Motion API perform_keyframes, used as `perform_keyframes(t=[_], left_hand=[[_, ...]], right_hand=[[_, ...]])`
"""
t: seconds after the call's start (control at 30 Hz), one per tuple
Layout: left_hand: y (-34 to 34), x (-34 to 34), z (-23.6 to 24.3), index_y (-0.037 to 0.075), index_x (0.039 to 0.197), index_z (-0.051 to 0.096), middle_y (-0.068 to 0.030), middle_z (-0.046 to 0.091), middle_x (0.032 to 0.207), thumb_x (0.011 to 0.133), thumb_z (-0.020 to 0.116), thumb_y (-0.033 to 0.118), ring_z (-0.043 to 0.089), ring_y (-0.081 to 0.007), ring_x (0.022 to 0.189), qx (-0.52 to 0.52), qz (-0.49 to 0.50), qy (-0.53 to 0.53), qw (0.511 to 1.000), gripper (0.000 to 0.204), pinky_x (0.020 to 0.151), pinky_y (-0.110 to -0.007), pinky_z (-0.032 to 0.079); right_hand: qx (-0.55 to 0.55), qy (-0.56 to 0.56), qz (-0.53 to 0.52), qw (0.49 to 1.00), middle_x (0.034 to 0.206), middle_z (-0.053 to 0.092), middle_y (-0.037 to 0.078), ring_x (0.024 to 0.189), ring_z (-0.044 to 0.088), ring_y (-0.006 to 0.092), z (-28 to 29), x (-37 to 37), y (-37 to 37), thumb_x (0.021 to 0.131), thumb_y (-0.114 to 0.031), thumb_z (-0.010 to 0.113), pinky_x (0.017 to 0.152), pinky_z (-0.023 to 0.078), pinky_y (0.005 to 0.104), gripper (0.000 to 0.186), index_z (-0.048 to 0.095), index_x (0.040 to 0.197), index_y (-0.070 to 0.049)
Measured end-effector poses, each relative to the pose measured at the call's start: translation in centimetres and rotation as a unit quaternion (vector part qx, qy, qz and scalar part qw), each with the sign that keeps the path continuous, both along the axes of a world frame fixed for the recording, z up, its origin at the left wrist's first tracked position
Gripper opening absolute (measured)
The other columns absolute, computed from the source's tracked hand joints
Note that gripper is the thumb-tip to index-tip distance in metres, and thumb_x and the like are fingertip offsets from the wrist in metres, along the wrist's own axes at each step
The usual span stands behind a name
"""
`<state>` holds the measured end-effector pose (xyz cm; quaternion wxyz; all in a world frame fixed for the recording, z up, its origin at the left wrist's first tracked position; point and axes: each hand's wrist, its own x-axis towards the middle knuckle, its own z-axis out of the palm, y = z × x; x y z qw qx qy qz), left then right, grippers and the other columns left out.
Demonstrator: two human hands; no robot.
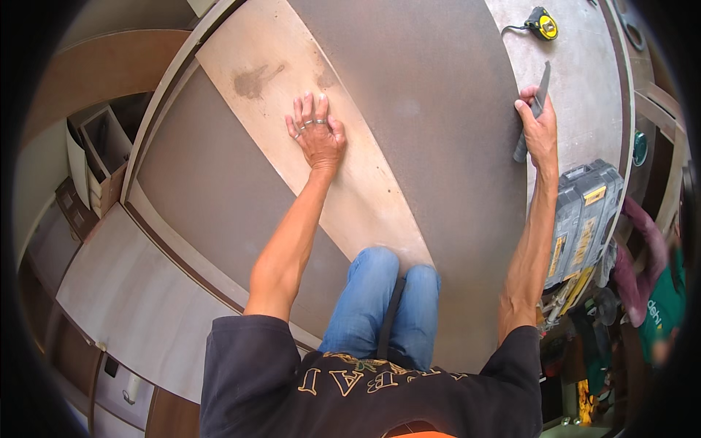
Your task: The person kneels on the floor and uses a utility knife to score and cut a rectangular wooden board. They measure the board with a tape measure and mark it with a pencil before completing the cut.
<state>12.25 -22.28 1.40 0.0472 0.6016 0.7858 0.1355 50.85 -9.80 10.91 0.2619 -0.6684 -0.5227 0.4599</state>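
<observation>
My left hand (318, 140) lies palm down on a long pale wooden board (372, 186), fingers spread, with rings on some of them. Dark smudges mark the wood just beyond the fingertips. Off to the right, my right hand (539, 131) is closed around a slim grey knife-like tool (542, 95). Its narrow tip points away from me, and its thicker dark end shows below the fingers. The hand is over the edge where a brown panel (438, 109) meets a whitish surface (584, 95). The board runs diagonally across the brown panel, from far left toward my knees.
A yellow and black tape measure (544, 26) rests on the whitish surface at the far right. Nearer, a grey tool case (584, 219) stands by my right forearm, with green fabric (661, 306) beyond it. At left are a curved panel edge (139, 139) and an open-topped wooden box (106, 142).
</observation>
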Motion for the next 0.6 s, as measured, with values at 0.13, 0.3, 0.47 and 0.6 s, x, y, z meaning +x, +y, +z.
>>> perform_keyframes(t=[0.13,0.3,0.47,0.6], left_hand=[[-0.8,0.4,0.2,0.02,0.136,0.052,-0.0065,0.043,0.15,0.084,0.054,0.013,0.029,-0.027,0.147,-0.013,0.004,-0.005,1.0,0.053,0.122,-0.053,0.011],[-0.9,-0.1,0.3,0.02,0.135,0.054,-0.0065,0.044,0.15,0.084,0.054,0.014,0.03,-0.0272,0.147,-0.011,0.008,-0.014,1.0,0.051,0.121,-0.054,0.011],[-0.9,-0.4,0.0,0.022,0.136,0.053,-0.005,0.044,0.148,0.082,0.056,0.015,0.029,-0.0279,0.147,-0.023,0.007,-0.002,1.0,0.054,0.121,-0.056,0.013],[-0.9,-0.1,-0.1,0.02,0.135,0.054,-0.006,0.044,0.148,0.083,0.056,0.014,0.03,-0.0283,0.146,-0.012,0.008,-0.022,1.0,0.053,0.12,-0.056,0.012]], right_hand=[[0.028,-0.182,0.055,0.981,0.105,0.064,0.015,0.103,0.062,0.0254,-2.2,-0.7,2.1,0.099,-0.013,0.054,0.09,0.048,0.0377,0.021,0.058,0.115,0.0],[-0.14,-0.147,-0.037,0.978,0.12,0.064,0.026,0.113,0.063,0.0379,0.7,-7.7,1.1,0.102,-0.026,0.049,0.098,0.049,0.0421,0.039,0.052,0.133,-0.002],[-0.112,-0.014,0.126,0.986,0.112,0.062,0.036,0.109,0.063,0.0454,-3.2,-20.5,-2.2,0.099,-0.025,0.05,0.092,0.051,0.0478,0.041,0.043,0.131,-0.001],[-0.07,-0.053,0.228,0.97,0.086,0.067,0.031,0.085,0.066,0.0496,-3.0,-26.7,-0.1,0.099,-0.019,0.047,0.071,0.052,0.055,0.022,0.043,0.111,-0.001]])
